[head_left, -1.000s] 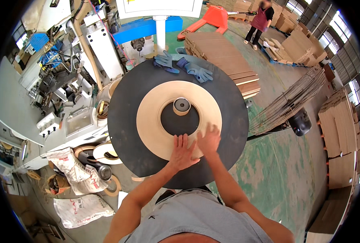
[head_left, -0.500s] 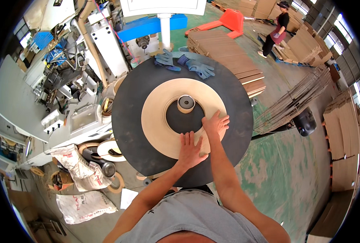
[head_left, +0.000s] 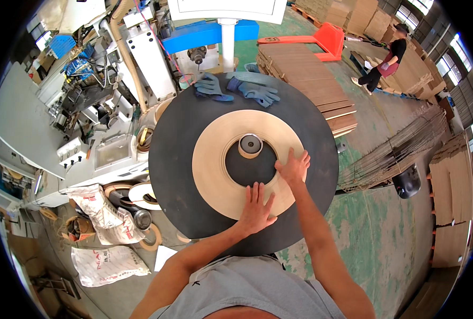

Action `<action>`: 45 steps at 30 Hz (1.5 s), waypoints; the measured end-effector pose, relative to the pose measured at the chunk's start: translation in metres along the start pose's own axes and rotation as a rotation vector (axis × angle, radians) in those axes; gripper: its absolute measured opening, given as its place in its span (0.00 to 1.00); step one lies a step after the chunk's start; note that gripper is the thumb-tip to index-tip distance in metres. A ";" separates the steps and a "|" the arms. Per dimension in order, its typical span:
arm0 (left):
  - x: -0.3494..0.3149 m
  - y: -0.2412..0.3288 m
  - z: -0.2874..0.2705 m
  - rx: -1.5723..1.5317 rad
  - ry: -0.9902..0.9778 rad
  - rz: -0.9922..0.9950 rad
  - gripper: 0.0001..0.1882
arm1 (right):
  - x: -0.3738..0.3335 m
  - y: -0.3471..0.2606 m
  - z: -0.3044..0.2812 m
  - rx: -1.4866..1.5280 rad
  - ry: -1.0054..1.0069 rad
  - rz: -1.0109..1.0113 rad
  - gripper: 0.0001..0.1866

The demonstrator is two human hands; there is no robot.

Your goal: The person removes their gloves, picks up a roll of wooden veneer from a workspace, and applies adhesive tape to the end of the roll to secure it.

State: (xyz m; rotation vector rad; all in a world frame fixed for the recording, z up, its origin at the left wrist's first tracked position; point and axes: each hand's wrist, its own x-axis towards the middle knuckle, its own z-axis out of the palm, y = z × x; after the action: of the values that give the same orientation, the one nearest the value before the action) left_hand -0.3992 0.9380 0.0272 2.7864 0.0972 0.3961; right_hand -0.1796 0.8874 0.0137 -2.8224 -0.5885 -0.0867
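Coil (head_left: pixel 210 159): flat (round, no long axis)
Left hand (head_left: pixel 255 213): spread, on near side
Right hand (head_left: pixel 294 169): spread, on right side
Hub (head_left: pixel 250 144): hole's far side

Blue gloves (head_left: pixel 260 93) are laid side by side. Flat brown cardboard (head_left: pixel 306 74) is stacked near a red pallet truck (head_left: pixel 329 41), to whose right a co-worker (head_left: pixel 399 49) in a dark red apron (head_left: pixel 387 66) is seen. White sacks (head_left: pixel 109 266) are strewn over the floor (head_left: pixel 120 295), lower left.

The right hand (head_left: pixel 294 169) has moved outward to the roll's (head_left: pixel 210 166) right side, and the co-worker (head_left: pixel 392 61) has walked farther rightward.
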 end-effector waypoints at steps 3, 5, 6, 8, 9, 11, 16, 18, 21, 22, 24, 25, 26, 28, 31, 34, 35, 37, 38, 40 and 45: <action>0.003 0.002 0.001 -0.007 -0.024 0.008 0.47 | 0.018 0.012 0.002 0.035 -0.018 -0.115 0.43; 0.006 0.003 0.003 -0.010 -0.032 0.003 0.47 | 0.031 0.019 0.003 0.022 -0.001 -0.251 0.43; 0.008 0.004 0.005 -0.022 -0.018 0.008 0.48 | 0.038 0.022 0.003 0.019 -0.009 -0.255 0.43; 0.011 0.005 0.008 -0.037 -0.008 -0.003 0.49 | 0.057 0.025 0.003 0.011 -0.049 -0.346 0.43; 0.013 0.005 0.008 -0.053 -0.001 -0.006 0.49 | 0.065 0.020 -0.002 0.009 -0.102 -0.356 0.44; 0.016 0.006 0.007 -0.069 0.007 -0.030 0.50 | 0.082 0.019 -0.002 -0.007 -0.125 -0.421 0.44; 0.022 0.010 0.012 -0.099 -0.023 -0.067 0.53 | 0.131 0.020 -0.003 0.011 -0.213 -0.659 0.43; 0.024 0.010 0.016 -0.108 -0.024 -0.092 0.54 | 0.152 0.017 -0.001 -0.002 -0.264 -0.695 0.43; 0.032 0.013 0.020 -0.118 -0.029 -0.106 0.54 | 0.181 0.012 0.007 -0.054 -0.281 -0.840 0.43; 0.034 0.013 0.020 -0.107 -0.030 -0.099 0.54 | 0.191 0.006 0.006 -0.043 -0.310 -0.879 0.43; 0.041 0.012 0.019 -0.123 -0.038 -0.130 0.55 | 0.205 -0.012 0.002 -0.032 -0.358 -0.931 0.43; 0.044 0.012 0.019 -0.130 -0.027 -0.129 0.56 | 0.209 -0.022 0.001 -0.026 -0.407 -0.943 0.42; 0.047 0.010 0.020 -0.135 -0.014 -0.126 0.56 | 0.214 -0.034 -0.001 -0.020 -0.452 -0.954 0.42; 0.054 0.011 0.023 -0.140 -0.008 -0.147 0.57 | 0.222 -0.054 -0.002 -0.031 -0.473 -0.983 0.41; 0.065 0.011 0.021 -0.140 -0.032 -0.182 0.56 | 0.235 -0.072 0.001 -0.038 -0.509 -1.046 0.41; 0.072 0.013 0.019 -0.155 -0.040 -0.223 0.54 | 0.242 -0.096 0.000 -0.034 -0.562 -1.123 0.42; 0.075 0.015 0.019 -0.143 -0.052 -0.234 0.53 | 0.244 -0.102 0.000 -0.039 -0.584 -1.141 0.42; 0.079 0.018 0.018 -0.127 -0.060 -0.266 0.52 | 0.244 -0.117 0.001 -0.035 -0.601 -1.196 0.42; 0.081 0.018 0.019 -0.117 -0.068 -0.269 0.53 | 0.245 -0.123 0.003 -0.038 -0.607 -1.225 0.42; 0.086 0.018 0.022 -0.103 -0.071 -0.285 0.53 | 0.244 -0.135 0.008 -0.021 -0.619 -1.273 0.43; 0.116 0.033 0.036 -0.021 -0.039 -0.345 0.50 | 0.235 -0.161 0.009 -0.001 -0.635 -1.430 0.42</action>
State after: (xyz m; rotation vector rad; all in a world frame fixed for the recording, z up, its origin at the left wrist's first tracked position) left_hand -0.2776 0.9090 0.0354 2.6824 0.5511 0.2531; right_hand -0.0289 1.1229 0.0689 -1.7648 -2.5090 0.5407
